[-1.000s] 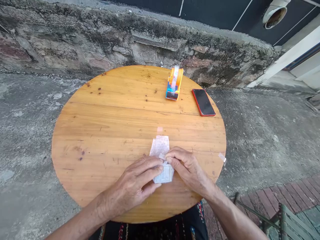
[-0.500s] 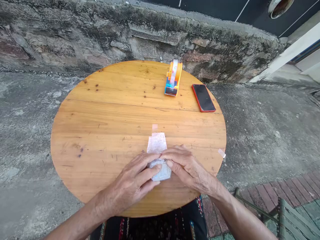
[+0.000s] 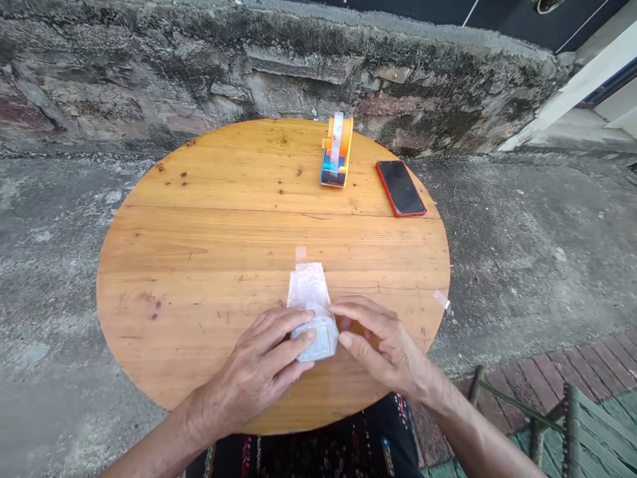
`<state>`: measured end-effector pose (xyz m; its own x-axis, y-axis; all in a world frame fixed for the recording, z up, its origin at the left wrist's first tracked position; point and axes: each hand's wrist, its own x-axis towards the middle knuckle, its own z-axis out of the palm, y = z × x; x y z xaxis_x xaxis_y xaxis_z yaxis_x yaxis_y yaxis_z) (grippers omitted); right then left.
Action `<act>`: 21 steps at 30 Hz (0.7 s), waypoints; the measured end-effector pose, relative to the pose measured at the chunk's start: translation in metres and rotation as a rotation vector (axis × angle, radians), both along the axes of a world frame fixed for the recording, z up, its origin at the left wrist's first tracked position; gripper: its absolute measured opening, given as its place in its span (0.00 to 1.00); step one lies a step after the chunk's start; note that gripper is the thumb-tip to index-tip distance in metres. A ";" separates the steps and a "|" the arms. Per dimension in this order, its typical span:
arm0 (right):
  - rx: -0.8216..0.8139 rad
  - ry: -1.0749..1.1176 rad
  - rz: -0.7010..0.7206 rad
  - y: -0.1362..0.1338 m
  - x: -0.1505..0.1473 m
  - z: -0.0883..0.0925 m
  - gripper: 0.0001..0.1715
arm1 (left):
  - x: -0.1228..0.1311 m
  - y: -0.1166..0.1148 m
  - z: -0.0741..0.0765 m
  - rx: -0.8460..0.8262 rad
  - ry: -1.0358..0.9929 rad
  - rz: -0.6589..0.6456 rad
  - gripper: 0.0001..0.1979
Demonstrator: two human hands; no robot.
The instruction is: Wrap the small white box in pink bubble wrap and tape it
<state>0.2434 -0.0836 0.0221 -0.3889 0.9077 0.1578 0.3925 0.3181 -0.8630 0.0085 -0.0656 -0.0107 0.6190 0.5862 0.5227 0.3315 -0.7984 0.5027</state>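
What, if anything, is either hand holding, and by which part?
The left hand holds the small packet by its left side and top. The right hand, thumb and forefinger parted, is at its right edge; whether it touches cannot be told.

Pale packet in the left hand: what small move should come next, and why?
Probably a light pinch on the right edge of the pale packet with the right hand: its thumb and forefinger are parted beside that edge, and the left hand grips the opposite side, which should help steady it.

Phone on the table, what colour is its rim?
The phone's rim is red, clearest in the head view.
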 end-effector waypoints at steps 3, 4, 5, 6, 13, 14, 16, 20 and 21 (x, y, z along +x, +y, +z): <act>-0.034 -0.001 0.112 0.007 -0.003 0.006 0.28 | 0.000 0.000 -0.001 -0.008 -0.006 -0.012 0.19; -0.048 -0.005 0.144 0.010 -0.003 0.007 0.29 | 0.000 0.000 -0.001 -0.017 -0.008 -0.016 0.19; -0.066 -0.012 0.170 0.012 -0.004 0.009 0.30 | 0.000 0.000 -0.001 -0.030 -0.010 -0.019 0.20; -0.083 -0.020 0.187 0.014 -0.004 0.010 0.30 | 0.000 0.001 -0.001 -0.043 -0.015 -0.019 0.20; -0.119 -0.071 0.215 0.026 -0.011 0.012 0.30 | 0.003 0.008 0.009 -0.233 -0.056 -0.008 0.18; -0.129 -0.081 0.213 0.027 -0.012 0.012 0.29 | 0.002 0.009 0.010 -0.271 -0.063 -0.004 0.18; -0.150 -0.103 0.187 0.030 -0.014 0.013 0.27 | 0.001 0.012 0.014 -0.348 -0.071 0.005 0.18; -0.186 -0.139 0.103 0.032 -0.012 0.009 0.28 | 0.001 0.021 0.024 -0.518 -0.071 0.021 0.17; -0.187 -0.144 0.091 0.033 -0.012 0.008 0.29 | 0.001 0.023 0.028 -0.564 -0.070 0.026 0.16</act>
